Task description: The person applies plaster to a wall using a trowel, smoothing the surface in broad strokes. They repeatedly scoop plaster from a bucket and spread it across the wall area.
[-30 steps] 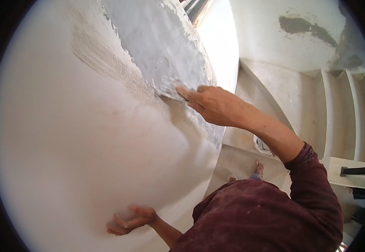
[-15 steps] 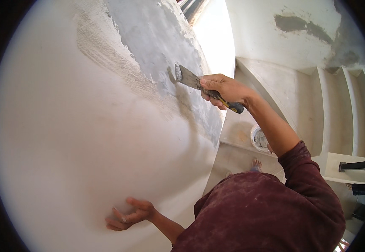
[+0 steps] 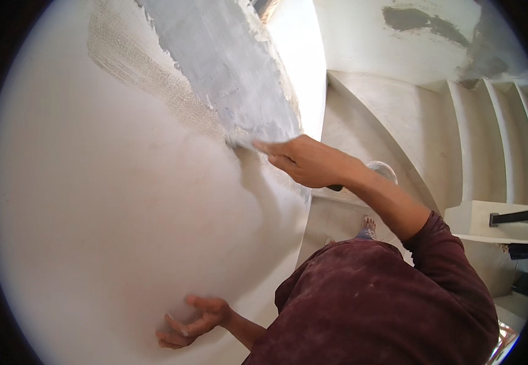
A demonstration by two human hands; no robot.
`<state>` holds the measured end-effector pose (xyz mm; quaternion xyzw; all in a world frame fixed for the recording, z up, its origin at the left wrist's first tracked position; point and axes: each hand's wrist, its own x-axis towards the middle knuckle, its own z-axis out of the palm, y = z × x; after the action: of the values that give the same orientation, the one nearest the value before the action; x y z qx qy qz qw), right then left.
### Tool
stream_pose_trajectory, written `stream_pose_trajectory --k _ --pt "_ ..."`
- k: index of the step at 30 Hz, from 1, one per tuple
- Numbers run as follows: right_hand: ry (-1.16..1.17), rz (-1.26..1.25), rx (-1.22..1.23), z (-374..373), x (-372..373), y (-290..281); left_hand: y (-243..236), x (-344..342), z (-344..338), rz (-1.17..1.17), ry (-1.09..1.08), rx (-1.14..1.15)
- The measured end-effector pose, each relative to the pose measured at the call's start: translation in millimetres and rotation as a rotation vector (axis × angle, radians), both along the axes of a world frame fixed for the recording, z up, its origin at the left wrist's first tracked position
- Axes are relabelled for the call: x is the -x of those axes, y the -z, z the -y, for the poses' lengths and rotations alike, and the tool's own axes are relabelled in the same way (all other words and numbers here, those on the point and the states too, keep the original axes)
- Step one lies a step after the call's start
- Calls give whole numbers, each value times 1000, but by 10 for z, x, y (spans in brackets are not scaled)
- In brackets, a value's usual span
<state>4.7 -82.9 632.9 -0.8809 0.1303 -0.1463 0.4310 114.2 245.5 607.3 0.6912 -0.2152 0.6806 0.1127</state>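
My right hand [image 3: 303, 159] is closed round a putty knife [image 3: 244, 143], most of which the hand hides. Its blade lies against the white wall [image 3: 112, 213] at the lower left border of a smooth grey filler patch [image 3: 215, 67]; a dark handle end shows under my palm. Lower on the same wall, my left hand [image 3: 196, 322] has its fingers apart and slightly bent, holding nothing. Whether those fingers touch the surface I cannot tell. A rough, scraped band [image 3: 136, 70] runs along the patch's left side.
Pale stairs [image 3: 468, 140] curve up at the right, below another wall with grey patches [image 3: 425, 21]. A round white bucket [image 3: 385, 170] stands partly hidden behind my right forearm. My bare foot [image 3: 368, 225] is on the floor. A black bar [image 3: 516, 218] sits at the far right.
My right hand has brought the putty knife down along the wall to the patch's lower left border and turned over, back of the hand up. My left hand stays nearly in place.
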Motion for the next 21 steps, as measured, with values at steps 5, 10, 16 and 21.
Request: stream_pose_trajectory --k 5,10,16,21 --pt "121 -96 -121 142 208 -267 38 26 -5 22 25 2" --pt "166 182 55 219 -114 -525 61 10 -38 53 58 -58" --pt "-124 -219 -291 72 141 -434 16 36 20 29 103 12" --pt "7 64 -375 513 324 -868 34 76 18 23 39 7"
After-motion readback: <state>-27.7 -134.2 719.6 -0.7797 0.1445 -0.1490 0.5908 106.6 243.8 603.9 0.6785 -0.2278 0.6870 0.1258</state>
